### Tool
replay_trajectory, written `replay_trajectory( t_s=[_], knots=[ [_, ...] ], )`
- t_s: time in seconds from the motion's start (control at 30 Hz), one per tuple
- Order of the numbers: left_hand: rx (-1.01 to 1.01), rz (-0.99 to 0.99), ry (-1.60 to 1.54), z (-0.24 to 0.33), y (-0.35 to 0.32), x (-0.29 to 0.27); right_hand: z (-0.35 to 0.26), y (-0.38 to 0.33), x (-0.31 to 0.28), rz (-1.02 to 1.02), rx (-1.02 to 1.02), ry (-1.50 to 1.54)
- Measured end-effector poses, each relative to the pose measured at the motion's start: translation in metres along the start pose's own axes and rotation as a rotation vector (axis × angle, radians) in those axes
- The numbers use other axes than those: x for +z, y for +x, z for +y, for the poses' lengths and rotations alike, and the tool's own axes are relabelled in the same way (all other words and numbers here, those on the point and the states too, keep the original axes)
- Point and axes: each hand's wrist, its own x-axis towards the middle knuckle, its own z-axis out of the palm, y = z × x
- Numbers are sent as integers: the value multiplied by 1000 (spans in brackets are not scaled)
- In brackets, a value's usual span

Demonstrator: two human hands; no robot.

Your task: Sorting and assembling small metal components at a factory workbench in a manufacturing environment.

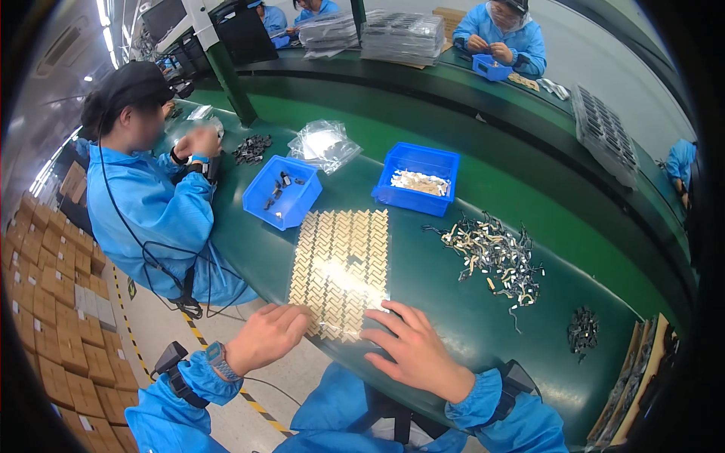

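On the near edge of the green counter (445, 287), a glossy sheet of small tan stickers (341, 268) lies flat, its long side running away from the person.

- Left hand (268, 336): palm down at the sheet's near-left corner, fingers loosely curled, their tips on or just at the sheet's edge; nothing is closed in it. A wrist strap with a blue band sits on that wrist.
- Right hand (411, 351): spread flat, fingers apart, resting on the counter at the sheet's near-right corner, the forefinger tip touching the sheet's edge. It grips nothing.
- Sheet of stickers: between the two hands and just beyond the fingertips, most of it uncovered; glare hides part of its middle.
- Left blue bin (282, 192): just beyond the sheet's far-left corner, tilted, a few dark small parts inside.
- Right blue bin (418, 180): beyond the sheet's far-right corner, holding pale small pieces.
- Heap of dark and pale clips (495, 257): loose on the counter to the right of the sheet, well apart from the right hand.
- Small dark pile (583, 330): toward the counter's right end.
- Clear plastic bag (325, 145): crumpled, beyond the left bin.
- Co-worker in a blue coat (151, 204): seated at the counter's left end, hands raised near a dark pile of parts (251, 149).
- Another person in blue (502, 34): at the far counter, over a small blue bin.
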Motion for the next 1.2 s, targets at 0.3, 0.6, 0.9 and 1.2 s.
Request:
replay_trajectory(
  t_s=[0.3,0.6,0.9,1.2],
  knots=[
    [-4,-60,-75,-2,8,-6,-1,0,-1,3,9,3],
    [-24,-173,-61,1,15,-15,0,-1,-1,-7,10,10],
    [-272,-151,-326,-5,14,-22,0,-2,1,-46,-9,-14],
    [-297,311,-456,-10,26,-20,-3,10,-6,-122,29,-177]
  ],
)
